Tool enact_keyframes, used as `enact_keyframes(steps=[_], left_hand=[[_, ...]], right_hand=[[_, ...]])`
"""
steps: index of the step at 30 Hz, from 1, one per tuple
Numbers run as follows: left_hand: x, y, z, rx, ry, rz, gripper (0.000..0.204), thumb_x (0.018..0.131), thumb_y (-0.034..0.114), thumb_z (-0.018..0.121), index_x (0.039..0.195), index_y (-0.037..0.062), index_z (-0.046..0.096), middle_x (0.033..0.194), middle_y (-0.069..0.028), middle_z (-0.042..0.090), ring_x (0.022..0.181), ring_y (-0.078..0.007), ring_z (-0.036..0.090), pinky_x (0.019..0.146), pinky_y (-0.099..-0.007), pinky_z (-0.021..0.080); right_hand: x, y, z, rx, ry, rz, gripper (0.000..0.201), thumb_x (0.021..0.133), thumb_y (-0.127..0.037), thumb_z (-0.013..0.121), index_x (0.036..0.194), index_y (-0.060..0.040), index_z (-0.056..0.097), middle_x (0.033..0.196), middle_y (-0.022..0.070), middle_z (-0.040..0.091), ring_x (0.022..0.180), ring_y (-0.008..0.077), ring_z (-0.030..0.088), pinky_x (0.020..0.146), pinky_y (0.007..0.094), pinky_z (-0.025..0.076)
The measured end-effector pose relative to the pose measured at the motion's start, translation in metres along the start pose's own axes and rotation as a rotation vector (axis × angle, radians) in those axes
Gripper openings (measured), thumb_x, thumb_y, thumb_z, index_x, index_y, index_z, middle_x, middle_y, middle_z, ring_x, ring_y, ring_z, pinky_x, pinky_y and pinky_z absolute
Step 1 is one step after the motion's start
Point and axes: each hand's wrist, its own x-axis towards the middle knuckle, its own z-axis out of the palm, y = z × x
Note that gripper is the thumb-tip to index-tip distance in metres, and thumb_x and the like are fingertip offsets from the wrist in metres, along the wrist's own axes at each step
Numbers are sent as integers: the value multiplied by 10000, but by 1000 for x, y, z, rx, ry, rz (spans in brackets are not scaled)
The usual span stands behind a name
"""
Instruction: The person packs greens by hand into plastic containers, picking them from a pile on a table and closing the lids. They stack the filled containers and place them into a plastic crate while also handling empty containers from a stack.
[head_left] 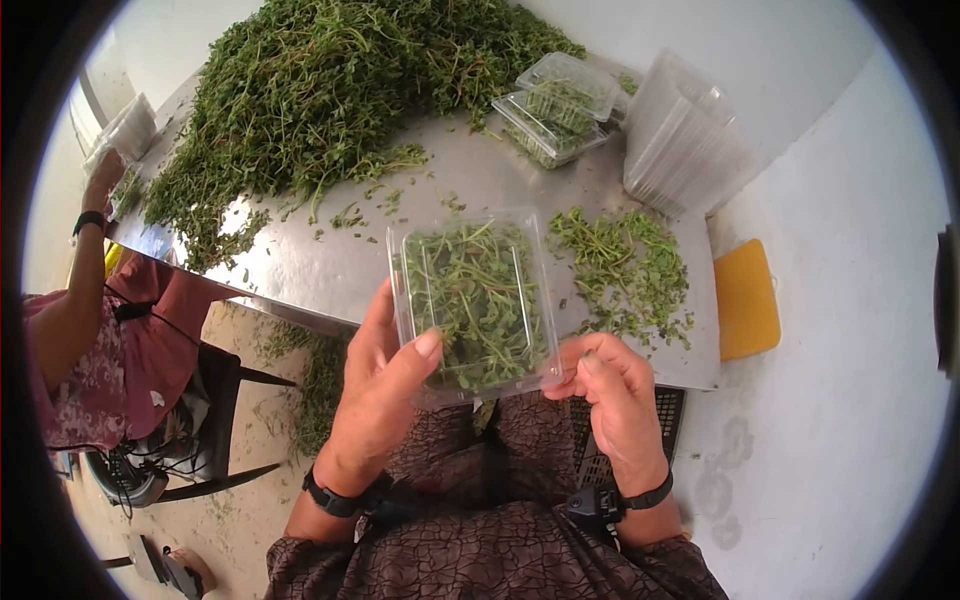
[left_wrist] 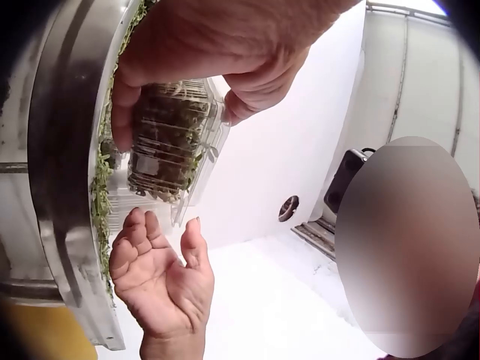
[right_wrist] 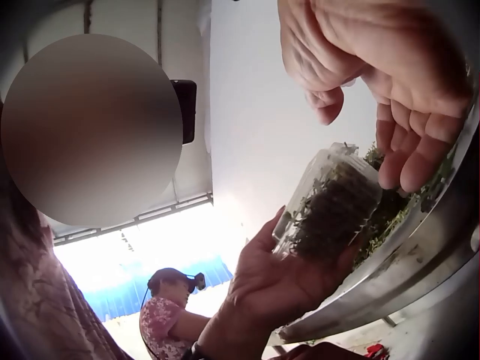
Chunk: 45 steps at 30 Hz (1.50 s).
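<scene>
Clear plastic box, greens inside, held above near bench edge; left hand grips left side, thumb on lid. Right hand relaxed, pinching nothing, at near right corner; contact unclear. Likely light, thin-walled, slick: take by sides, support base. Green heap far left; loose sprigs right, filled boxes and stacked containers far right would hinder setting down there.

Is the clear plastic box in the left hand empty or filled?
Filled: green sprigs show through the clear plastic box held in the left hand.
</scene>
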Motion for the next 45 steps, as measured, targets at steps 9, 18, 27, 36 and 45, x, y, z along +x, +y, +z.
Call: enact_keyframes(steps=[9, 18, 27, 36, 45], left_hand=[[-6, 9, 0, 128, 64, -8, 705, 870, 228, 544, 1430, -15, 192, 1267, -126, 459, 1030, -128, 477, 856, -247, 405], [-7, 11, 10, 149, -18, 47, 725, 865, 213, 546, 1437, -16, 163, 1325, -172, 433, 1179, -220, 459, 983, -336, 366], [-1, -2, 10, 78, -83, 19, 687, 863, 202, 513, 1420, -42, 192, 1384, -154, 365, 1273, -230, 364, 1053, -347, 286], [10, -2, 1, 97, -15, 75, 655, 880, 168, 484, 1418, -50, 181, 1342, -165, 408, 1213, -223, 419, 1016, -331, 326], [33, -7, -13, -2, 44, 218, 647, 886, 181, 505, 1416, -34, 202, 1322, -149, 424, 1185, -203, 433, 1003, -324, 332]], right_hand=[[9, 4, 7, -44, 183, -143, 639, 957, -428, 379, 1378, 44, 292, 1193, 207, 549, 1061, 247, 571, 923, 349, 440], [0, -2, 23, -37, 40, -111, 678, 979, -410, 374, 1429, 49, 158, 1015, 36, 482, 770, 81, 407, 732, 254, 382], [-4, -2, 14, -65, -99, -58, 583, 976, -308, 444, 1400, 45, 255, 1035, 43, 504, 822, 81, 439, 732, 229, 439], [9, -30, -5, -216, -65, -15, 473, 964, -263, 472, 1292, 69, 401, 1189, 198, 544, 972, 218, 620, 762, 312, 534], [82, -86, -18, -418, 233, -149, 507, 930, -302, 519, 1211, 115, 456, 1105, 253, 578, 899, 247, 644, 692, 307, 538]])
